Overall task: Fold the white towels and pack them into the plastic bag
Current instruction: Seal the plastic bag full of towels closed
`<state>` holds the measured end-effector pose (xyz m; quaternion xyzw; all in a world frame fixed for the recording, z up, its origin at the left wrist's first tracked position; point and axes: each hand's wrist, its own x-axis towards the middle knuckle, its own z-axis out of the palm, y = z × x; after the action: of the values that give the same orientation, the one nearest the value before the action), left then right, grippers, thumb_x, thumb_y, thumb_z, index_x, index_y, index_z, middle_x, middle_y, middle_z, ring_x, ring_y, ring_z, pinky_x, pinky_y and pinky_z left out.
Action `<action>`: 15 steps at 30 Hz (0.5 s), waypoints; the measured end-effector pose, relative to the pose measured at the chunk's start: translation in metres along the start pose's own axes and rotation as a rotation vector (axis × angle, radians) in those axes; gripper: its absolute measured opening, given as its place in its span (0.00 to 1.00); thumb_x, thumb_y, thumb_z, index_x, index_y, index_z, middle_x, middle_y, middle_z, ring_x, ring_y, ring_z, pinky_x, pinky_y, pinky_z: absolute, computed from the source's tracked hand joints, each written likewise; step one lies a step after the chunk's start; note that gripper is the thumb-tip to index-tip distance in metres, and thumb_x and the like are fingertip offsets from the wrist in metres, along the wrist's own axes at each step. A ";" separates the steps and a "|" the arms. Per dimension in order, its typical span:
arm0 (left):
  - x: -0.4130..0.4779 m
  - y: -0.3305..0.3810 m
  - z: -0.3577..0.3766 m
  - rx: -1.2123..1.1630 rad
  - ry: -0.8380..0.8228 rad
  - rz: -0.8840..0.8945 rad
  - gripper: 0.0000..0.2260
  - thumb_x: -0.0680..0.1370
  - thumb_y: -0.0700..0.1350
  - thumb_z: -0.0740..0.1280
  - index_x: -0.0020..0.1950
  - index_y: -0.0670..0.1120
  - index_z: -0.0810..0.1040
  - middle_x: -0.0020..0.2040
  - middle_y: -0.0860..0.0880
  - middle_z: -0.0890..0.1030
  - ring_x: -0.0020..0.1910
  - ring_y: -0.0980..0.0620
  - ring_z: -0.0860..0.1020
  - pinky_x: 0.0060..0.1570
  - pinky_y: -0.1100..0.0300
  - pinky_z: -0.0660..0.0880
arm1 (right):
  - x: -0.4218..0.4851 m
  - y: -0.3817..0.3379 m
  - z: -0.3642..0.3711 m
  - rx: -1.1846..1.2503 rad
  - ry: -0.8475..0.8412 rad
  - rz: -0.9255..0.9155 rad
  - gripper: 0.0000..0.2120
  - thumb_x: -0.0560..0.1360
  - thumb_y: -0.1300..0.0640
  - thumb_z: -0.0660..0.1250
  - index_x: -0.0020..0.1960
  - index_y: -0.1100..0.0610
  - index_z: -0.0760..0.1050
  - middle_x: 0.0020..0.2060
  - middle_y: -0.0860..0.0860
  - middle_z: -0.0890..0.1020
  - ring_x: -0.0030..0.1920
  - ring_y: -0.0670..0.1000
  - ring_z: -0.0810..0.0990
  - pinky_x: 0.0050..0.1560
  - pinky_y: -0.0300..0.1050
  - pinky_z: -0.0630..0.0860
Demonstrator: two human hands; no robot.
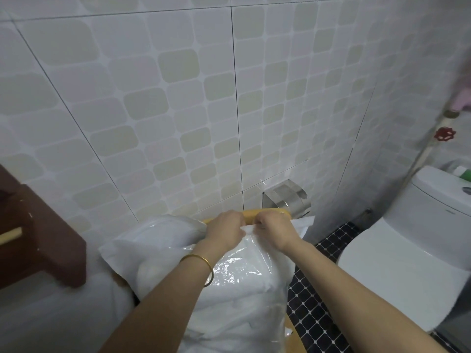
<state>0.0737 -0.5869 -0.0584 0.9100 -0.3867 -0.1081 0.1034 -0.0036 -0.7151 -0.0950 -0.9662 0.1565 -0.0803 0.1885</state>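
Late stage. Folded white towels (242, 314) are already stacked inside the clear plastic bag (244, 271), which stands in front of a yellow wooden rail (251, 214) by the tiled wall. Left hand (224, 231) and right hand (275, 230) both have fingers curled tight, pinching the bag's top edge between them. Probably closing the mouth. White bundle (153, 240) at left: inside or outside the bag, can't tell.

Your left hand (224, 229) and right hand (274, 230) hide their fingertips; plastic bag (244, 271) runs off-frame below; pink blur (462, 98), possibly cloth.
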 end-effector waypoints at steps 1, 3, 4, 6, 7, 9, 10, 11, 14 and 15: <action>0.001 0.001 0.001 -0.006 -0.004 0.004 0.09 0.76 0.45 0.67 0.55 0.48 0.77 0.58 0.47 0.77 0.59 0.45 0.75 0.55 0.54 0.72 | -0.001 0.000 0.000 0.029 -0.005 0.009 0.05 0.73 0.60 0.63 0.44 0.58 0.78 0.38 0.52 0.78 0.41 0.53 0.74 0.38 0.44 0.62; 0.001 0.004 0.001 0.005 -0.004 0.008 0.09 0.76 0.46 0.67 0.56 0.47 0.78 0.58 0.47 0.77 0.59 0.45 0.75 0.55 0.54 0.72 | -0.001 0.001 0.001 0.089 -0.015 0.032 0.04 0.72 0.60 0.64 0.40 0.57 0.77 0.34 0.50 0.74 0.39 0.52 0.71 0.36 0.43 0.61; 0.001 0.005 0.002 0.017 0.001 0.007 0.08 0.76 0.45 0.67 0.55 0.47 0.78 0.57 0.47 0.77 0.58 0.45 0.75 0.54 0.54 0.73 | -0.001 0.002 0.001 0.125 -0.017 0.046 0.04 0.71 0.60 0.64 0.37 0.56 0.75 0.32 0.49 0.72 0.38 0.52 0.71 0.36 0.43 0.62; 0.001 0.005 0.005 0.028 0.021 0.005 0.06 0.77 0.44 0.66 0.52 0.46 0.79 0.55 0.46 0.79 0.56 0.44 0.76 0.52 0.53 0.74 | -0.002 0.001 0.001 0.201 -0.008 0.082 0.08 0.70 0.59 0.66 0.33 0.53 0.71 0.29 0.48 0.70 0.37 0.51 0.70 0.36 0.42 0.64; 0.000 0.006 0.006 0.027 0.032 0.004 0.06 0.77 0.44 0.66 0.51 0.45 0.79 0.54 0.46 0.79 0.56 0.44 0.77 0.51 0.53 0.74 | -0.002 0.001 0.001 0.227 0.000 0.096 0.09 0.69 0.57 0.67 0.32 0.52 0.70 0.28 0.47 0.70 0.36 0.51 0.70 0.36 0.42 0.66; -0.001 0.008 0.008 0.026 0.058 0.004 0.06 0.77 0.45 0.65 0.51 0.45 0.79 0.53 0.46 0.80 0.55 0.44 0.77 0.49 0.54 0.73 | -0.002 0.000 0.001 0.263 0.011 0.107 0.10 0.68 0.51 0.68 0.32 0.54 0.73 0.27 0.46 0.70 0.35 0.50 0.71 0.36 0.42 0.66; -0.002 0.008 0.009 0.026 0.069 0.000 0.06 0.78 0.45 0.65 0.50 0.45 0.79 0.53 0.46 0.80 0.55 0.44 0.77 0.48 0.54 0.73 | -0.002 -0.001 0.001 0.279 0.012 0.112 0.12 0.68 0.49 0.69 0.32 0.55 0.74 0.27 0.45 0.70 0.34 0.49 0.71 0.36 0.43 0.66; -0.002 0.008 0.010 0.025 0.078 -0.005 0.06 0.78 0.46 0.64 0.50 0.45 0.78 0.52 0.46 0.80 0.54 0.44 0.77 0.47 0.55 0.73 | -0.002 -0.001 0.002 0.291 0.012 0.119 0.12 0.69 0.49 0.70 0.33 0.56 0.75 0.27 0.44 0.71 0.34 0.48 0.71 0.36 0.43 0.67; -0.003 0.008 0.011 0.013 0.091 -0.019 0.06 0.78 0.46 0.63 0.49 0.46 0.78 0.51 0.47 0.80 0.53 0.45 0.77 0.46 0.55 0.72 | -0.001 0.000 0.004 0.281 0.017 0.112 0.09 0.71 0.55 0.71 0.34 0.55 0.75 0.28 0.46 0.73 0.36 0.49 0.72 0.37 0.43 0.68; -0.003 0.008 0.012 0.006 0.091 -0.020 0.05 0.78 0.46 0.63 0.49 0.46 0.78 0.52 0.47 0.80 0.54 0.45 0.77 0.46 0.55 0.73 | 0.000 0.000 0.004 0.263 0.006 0.105 0.07 0.71 0.56 0.70 0.35 0.56 0.77 0.30 0.47 0.74 0.37 0.49 0.73 0.38 0.43 0.69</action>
<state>0.0634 -0.5913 -0.0670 0.9182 -0.3727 -0.0664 0.1171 -0.0031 -0.7138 -0.0991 -0.9234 0.1957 -0.0929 0.3168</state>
